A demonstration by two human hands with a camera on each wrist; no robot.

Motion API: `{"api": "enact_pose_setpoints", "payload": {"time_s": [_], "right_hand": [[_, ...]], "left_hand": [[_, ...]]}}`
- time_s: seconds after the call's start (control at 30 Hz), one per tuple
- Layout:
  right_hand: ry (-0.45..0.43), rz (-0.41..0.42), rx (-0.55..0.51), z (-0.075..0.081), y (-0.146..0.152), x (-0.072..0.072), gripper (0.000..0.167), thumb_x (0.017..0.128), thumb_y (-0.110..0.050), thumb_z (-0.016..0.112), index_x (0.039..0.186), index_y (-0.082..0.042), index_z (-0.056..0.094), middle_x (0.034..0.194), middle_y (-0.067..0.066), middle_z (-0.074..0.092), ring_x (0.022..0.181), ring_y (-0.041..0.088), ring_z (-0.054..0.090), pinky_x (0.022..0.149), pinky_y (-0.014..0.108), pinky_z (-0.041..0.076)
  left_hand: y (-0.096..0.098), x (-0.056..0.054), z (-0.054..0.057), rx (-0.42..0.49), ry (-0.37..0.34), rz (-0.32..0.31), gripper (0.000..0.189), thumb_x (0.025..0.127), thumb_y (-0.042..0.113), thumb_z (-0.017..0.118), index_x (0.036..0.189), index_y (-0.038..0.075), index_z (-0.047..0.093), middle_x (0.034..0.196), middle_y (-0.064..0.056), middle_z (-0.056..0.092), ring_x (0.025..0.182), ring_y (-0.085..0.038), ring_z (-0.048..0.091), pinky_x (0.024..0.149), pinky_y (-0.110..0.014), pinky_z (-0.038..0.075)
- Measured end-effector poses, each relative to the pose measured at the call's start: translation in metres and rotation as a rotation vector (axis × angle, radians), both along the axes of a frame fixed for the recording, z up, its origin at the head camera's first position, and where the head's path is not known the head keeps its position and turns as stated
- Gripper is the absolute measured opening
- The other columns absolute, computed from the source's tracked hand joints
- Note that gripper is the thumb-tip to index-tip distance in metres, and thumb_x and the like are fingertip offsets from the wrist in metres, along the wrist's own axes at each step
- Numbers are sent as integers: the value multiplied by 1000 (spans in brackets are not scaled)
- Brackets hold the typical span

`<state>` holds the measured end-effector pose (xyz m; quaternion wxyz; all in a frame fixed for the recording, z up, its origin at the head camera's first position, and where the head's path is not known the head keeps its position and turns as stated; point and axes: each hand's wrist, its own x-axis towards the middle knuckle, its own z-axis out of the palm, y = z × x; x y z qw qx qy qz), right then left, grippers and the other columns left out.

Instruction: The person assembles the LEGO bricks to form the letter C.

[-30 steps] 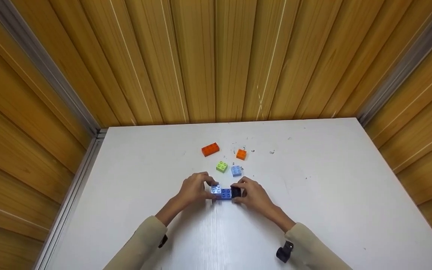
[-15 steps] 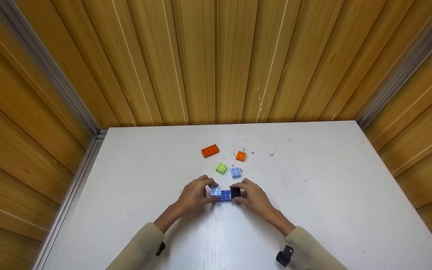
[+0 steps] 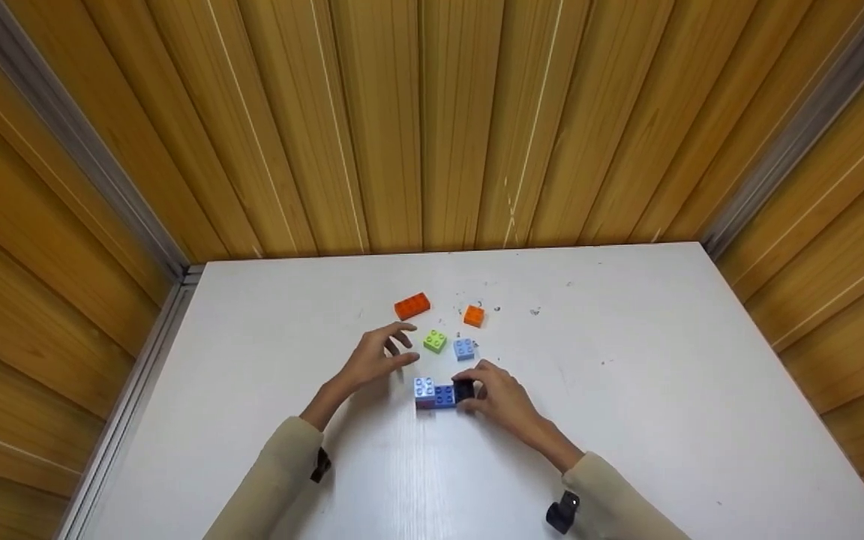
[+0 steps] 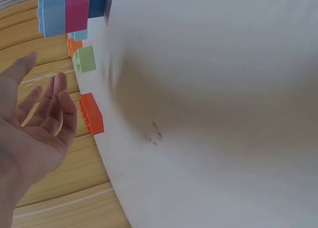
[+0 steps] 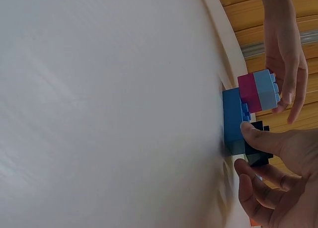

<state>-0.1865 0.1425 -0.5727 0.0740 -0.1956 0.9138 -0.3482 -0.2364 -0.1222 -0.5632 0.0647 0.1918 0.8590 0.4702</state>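
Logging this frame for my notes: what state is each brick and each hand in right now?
Brick stack: assembled, resting on the white table.
Black brick: on the stack, in the right hand's grip.
Right hand: fingers curled round the black brick.
Left hand: open, holding nothing.
Green brick: loose, untouched.
Light blue brick: loose.
Long orange brick: loose.
Small orange brick: loose.
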Motion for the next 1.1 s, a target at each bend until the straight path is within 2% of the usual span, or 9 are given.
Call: {"api": "enact_pose_setpoints", "payload": {"time_s": [0.2,0.27,0.47,0.57,0.67,0.83,1.1], "right_hand": [[-6,-1,-11,1,-1,-1,39,83,-14,83,121,-13,74,104,4,65,83,12,56,72,24,47],[1,1,-12,1,-1,-1,39,83,-13,84,121,-12,74,103,4,64,83,12,57,71,24,47],[3,-17,5,-2,-4,4,39,83,-13,83,121,-13,74,101,3,62,82,13,57,70,25,47],[4,-22,4,-2,-7,5,39,84,-14,82,122,-13,73,102,3,62,82,12,57,70,25,47],[7,-15,-2,-1,-11,6,39,84,-15,82,123,-13,73,102,3,62,82,12,57,70,24,48],[12,4,-4,0,-14,6,40,84,-14,82,123,-12,73,103,4,62,82,12,57,70,25,48],[13,-15,13,2,-12,5,39,84,-14,82,122,-13,73,102,4,62,82,12,56,70,24,47]], "left_hand": [[10,-18,-7,-12,-23,54,50,90,6,76,136,-1,58,120,-23,67,94,-30,65,87,-43,58],[15,-22,-10,-17,-13,43,51,88,4,77,136,-1,59,125,-25,65,94,-32,64,87,-44,58],[30,-29,-17,-88,-15,16,54,86,4,80,137,2,62,137,-20,60,103,-34,63,93,-45,56],[34,-30,-18,-110,-30,31,50,87,3,78,135,3,64,136,-18,63,110,-34,62,100,-47,54],[33,-30,-20,-120,-14,46,45,87,1,78,130,1,68,130,-18,67,111,-34,63,103,-49,52],[27,-28,-23,-126,6,69,39,86,-1,78,125,-2,70,119,-19,71,103,-31,63,98,-47,54],[24,-27,-15,-171,-80,87,38,89,3,77,126,3,71,119,-14,69,101,-27,59,99,-42,53]]}}
